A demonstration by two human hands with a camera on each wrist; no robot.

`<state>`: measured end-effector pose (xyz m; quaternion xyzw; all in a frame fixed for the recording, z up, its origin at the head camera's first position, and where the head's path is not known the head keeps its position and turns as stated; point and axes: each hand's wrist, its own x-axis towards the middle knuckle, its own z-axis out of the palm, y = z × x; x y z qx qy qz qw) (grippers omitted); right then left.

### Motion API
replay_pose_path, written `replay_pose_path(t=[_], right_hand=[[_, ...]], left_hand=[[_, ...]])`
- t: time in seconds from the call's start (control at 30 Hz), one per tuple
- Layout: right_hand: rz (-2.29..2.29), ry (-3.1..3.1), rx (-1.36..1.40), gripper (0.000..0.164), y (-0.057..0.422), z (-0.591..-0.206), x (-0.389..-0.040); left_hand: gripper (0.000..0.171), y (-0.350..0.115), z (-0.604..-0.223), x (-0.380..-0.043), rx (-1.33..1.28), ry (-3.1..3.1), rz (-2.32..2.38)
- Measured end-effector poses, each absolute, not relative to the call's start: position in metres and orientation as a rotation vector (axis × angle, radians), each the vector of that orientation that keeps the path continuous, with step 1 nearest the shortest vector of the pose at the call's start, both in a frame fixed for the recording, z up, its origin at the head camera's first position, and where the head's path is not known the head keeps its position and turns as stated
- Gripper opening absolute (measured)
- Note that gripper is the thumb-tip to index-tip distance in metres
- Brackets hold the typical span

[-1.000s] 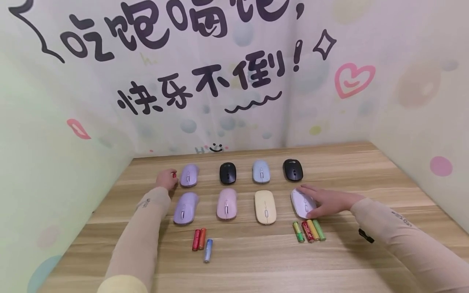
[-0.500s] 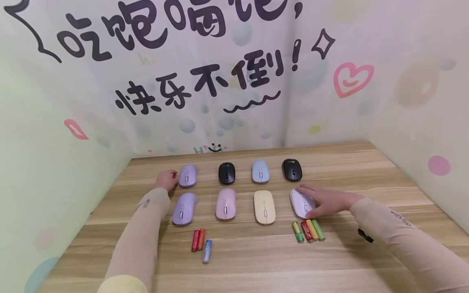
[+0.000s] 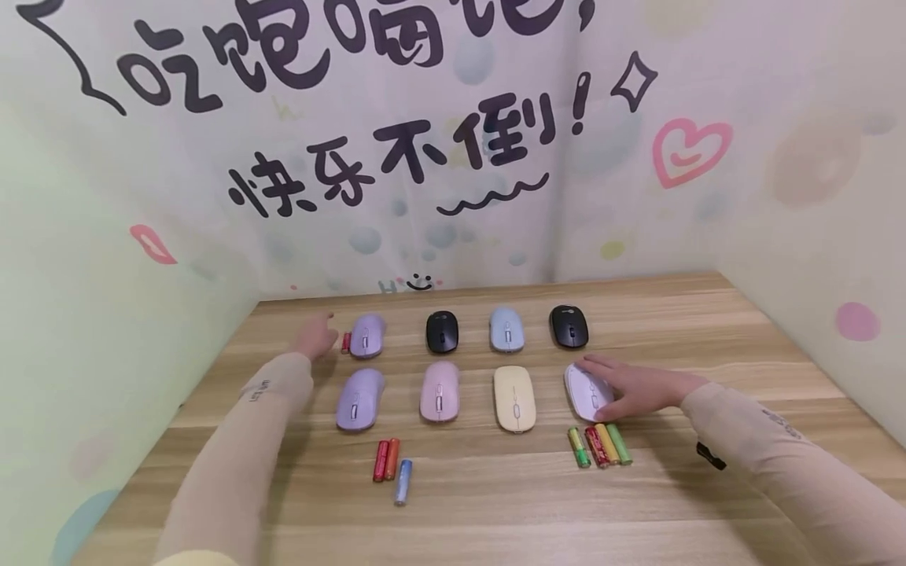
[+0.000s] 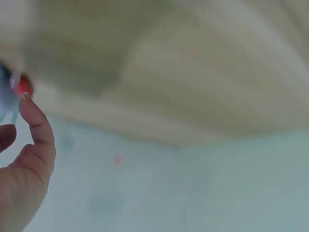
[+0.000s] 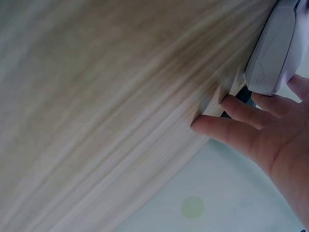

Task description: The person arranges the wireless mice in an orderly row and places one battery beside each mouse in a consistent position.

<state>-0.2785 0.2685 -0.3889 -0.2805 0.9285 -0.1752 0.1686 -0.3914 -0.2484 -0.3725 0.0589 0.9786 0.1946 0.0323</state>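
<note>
My left hand is at the far left of the table, fingers extended, beside a small red battery. That battery lies against the left side of a purple mouse. In the left wrist view the red battery end shows blurred by a fingertip. My right hand holds a pale lilac mouse between thumb and fingers, at the right end of the front row. In the right wrist view the mouse's edge meets the fingers, while two other fingertips reach toward the table.
Black, light blue and another black mouse continue the back row. Purple, pink and cream mice form the front row. Red, orange and blue batteries lie front left; several batteries lie front right.
My left hand has let go of the red battery beside the back purple mouse and pulled back slightly left. The right hand stays on the lilac mouse.
</note>
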Motion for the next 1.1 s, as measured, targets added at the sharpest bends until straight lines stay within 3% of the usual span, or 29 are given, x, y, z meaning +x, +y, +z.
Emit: replay_pose_path(t=[0.17,0.43,0.73,1.1], right_hand=[[-0.492,2.649,-0.791,0.091,0.27,-0.389,-0.279],[-0.487,2.657,-0.806,0.091,0.269,-0.39,-0.279],[-0.488,2.664,-0.803,0.091,0.268,-0.39,-0.277],[-0.493,2.658,-0.809,0.091,0.267,-0.387,-0.275]], left_hand=[[0.05,-0.24,-0.337,-0.358,0.303,3.075,0.488],[0.006,-0.188,-0.331,-0.275,0.365,2.93,0.272],[0.019,-0.153,-0.359,-0.211,0.529,2.934,0.369],[0.011,-0.154,-0.381,-0.195,0.604,3.017,0.412]])
